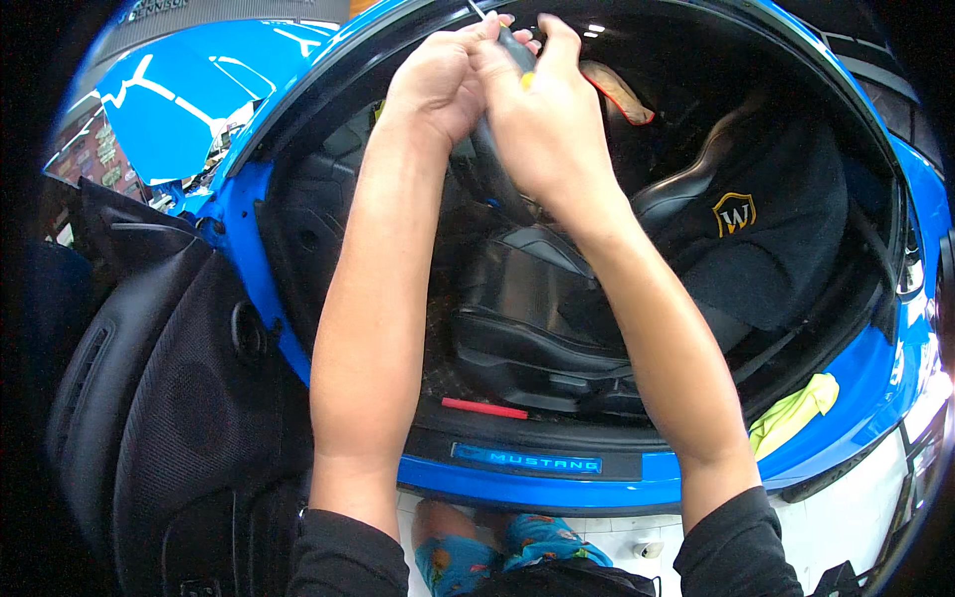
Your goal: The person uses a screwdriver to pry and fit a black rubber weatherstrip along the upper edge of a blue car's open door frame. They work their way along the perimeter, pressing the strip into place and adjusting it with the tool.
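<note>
Near the top of the view, both of my hands are raised together inside the open doorway of a blue car. My right hand (550, 129) is closed around a screwdriver (515, 48) with a dark grey and yellow handle. Its thin metal shaft points up and to the left, past the upper edge of the doorway. Right beside it, my left hand (438, 85) is closed, with its fingertips against the upper end of the handle. Some fingers of both hands hide one another, and the screwdriver's tip is hard to make out.
A black seat (527, 289) with a dark cover (766, 229) fills the cabin. A red flat strip (484, 408) lies by the door sill (622, 465). A yellow-green cloth (794, 416) hangs over the sill at right. The open black door (189, 398) stands at left.
</note>
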Demonstrator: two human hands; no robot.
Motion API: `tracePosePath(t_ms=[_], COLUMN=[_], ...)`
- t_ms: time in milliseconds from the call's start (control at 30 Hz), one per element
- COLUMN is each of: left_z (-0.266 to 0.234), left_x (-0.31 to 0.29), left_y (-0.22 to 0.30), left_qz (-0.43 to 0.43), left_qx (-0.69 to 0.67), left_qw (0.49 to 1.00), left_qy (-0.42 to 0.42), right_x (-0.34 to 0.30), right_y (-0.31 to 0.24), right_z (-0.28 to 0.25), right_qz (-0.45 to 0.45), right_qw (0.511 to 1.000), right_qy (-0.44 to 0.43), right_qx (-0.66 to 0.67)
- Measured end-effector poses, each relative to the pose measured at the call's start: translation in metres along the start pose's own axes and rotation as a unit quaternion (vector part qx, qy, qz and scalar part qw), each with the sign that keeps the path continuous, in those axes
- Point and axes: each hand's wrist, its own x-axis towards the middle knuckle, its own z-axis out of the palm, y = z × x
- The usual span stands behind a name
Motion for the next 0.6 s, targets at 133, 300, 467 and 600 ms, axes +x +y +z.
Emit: tracePosePath(t_ms=[133, 300, 467, 600], left_z=[0.004, -0.002, -0.02, -0.029], left_x=[-0.018, -0.012, 0.011, 0.029], left_y=[0.001, 0.046, 0.071, 0.058], left_qz=[0.041, 0.345, 0.444, 0.443], left_qx=[0.188, 0.727, 0.769, 0.796], left_qw=[0.98, 0.544, 0.442, 0.394], left_qy=[0.043, 0.238, 0.127, 0.121], right_x=[0.019, 0.043, 0.066, 0.079], right_y=[0.018, 0.057, 0.067, 0.081], right_z=[-0.012, -0.04, -0.048, -0.046], right_qz=[0.317, -0.043, -0.12, -0.182], right_qw=[0.881, 0.986, 0.975, 0.97], right_qy=[-0.172, -0.145, -0.153, -0.128], right_qx=[0.306, -0.071, -0.11, -0.099])
